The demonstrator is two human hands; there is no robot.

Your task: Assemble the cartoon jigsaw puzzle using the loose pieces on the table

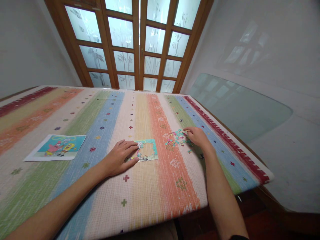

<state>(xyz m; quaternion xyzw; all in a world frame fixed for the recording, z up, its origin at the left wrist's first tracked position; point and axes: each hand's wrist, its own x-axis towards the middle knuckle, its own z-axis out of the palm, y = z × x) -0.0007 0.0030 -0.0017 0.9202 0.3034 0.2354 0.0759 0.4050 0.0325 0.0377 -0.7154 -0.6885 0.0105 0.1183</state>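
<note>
My left hand [124, 156] lies flat with fingers stretched over the left side of a partly assembled jigsaw puzzle [153, 151]. The puzzle has a bare gap in its middle, where a yellowish surface shows. To its right is a scattered heap of small loose puzzle pieces [175, 140], teal, pink and yellow. My right hand [196, 136] reaches into the far right of this heap with its index finger extended onto the pieces. Its other fingers are bent and partly hidden, and I make out no piece in its grip.
A printed cartoon picture [58, 147] with a pink and a yellow figure lies at the left. A striped tablecloth [105, 203] covers the table. Wooden doors with frosted panes [122, 36] stand beyond, and a white wall [275, 83] runs along the right.
</note>
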